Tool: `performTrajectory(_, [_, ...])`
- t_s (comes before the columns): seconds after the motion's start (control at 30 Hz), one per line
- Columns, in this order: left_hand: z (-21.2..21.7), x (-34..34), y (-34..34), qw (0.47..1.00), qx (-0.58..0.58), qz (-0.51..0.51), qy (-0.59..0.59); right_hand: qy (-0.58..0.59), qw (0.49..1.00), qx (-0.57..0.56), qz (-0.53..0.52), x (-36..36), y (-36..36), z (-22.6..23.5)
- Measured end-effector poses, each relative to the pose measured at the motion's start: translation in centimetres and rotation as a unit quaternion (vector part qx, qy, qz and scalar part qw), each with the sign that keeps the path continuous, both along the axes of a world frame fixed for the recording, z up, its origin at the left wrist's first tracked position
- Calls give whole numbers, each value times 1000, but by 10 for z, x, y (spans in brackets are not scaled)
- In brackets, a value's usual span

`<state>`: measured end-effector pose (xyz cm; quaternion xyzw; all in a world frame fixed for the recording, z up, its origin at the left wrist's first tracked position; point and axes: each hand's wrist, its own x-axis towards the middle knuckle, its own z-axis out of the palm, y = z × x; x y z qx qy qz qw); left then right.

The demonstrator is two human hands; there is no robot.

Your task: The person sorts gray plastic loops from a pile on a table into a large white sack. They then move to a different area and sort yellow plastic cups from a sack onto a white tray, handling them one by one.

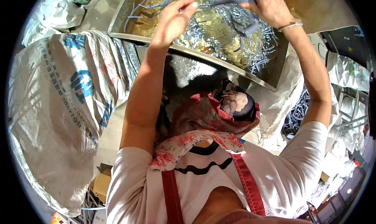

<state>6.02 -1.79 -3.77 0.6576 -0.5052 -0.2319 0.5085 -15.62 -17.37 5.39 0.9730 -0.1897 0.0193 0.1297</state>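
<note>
Nearest the lens: white T-shirt (274, 173) with black stripes, red apron straps (171, 196) over it, floral scarf (188, 141) bunched at the neck. Both forearms rise from there toward the top of the frame.

Grey plastic pieces (239, 26), thin and branching, lie tangled in a heap between and just below the two hands. One long grey strip (213, 4) runs from hand to hand. Left hand (172, 18): fingers pressed together in a pinch on the strip's left end. Right hand (268, 8): fingers curled around the other end, at the top of the heap; a thin metal bangle (290, 26) sits on that wrist.

The heap rests in a shallow metal tray (156, 39) with a shiny gold and silver bottom; its rim runs just under the left wrist and slants down past the right forearm.

Outward from the left fingers: a large white woven sack (58, 106) with blue print, well apart to the left, a second pale sack (55, 14) above it. Below it, brown cardboard boxes (102, 183). Beyond the right elbow, a bag of more grey pieces (299, 110) and white frames (348, 114), too cluttered to make out.
</note>
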Motion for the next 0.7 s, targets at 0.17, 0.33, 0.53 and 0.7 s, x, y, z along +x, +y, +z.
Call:
performTrajectory(0.17, [1,-18,-20,988,-131,-82,6,-35,989,135,56,38,29,36])
performTrajectory(0.33, [-25,7,-26,982,36,-46,177,-331,894,300,32,37,-6,-9])
performTrajectory(0.53, [-9,41,-17,862,-42,-45,504,-60,949,306,-45,-2,-52,-167])
performTrajectory(0.7, [-1,61,-10,838,-143,87,519,27,907,388,-162,-13,-43,-199])
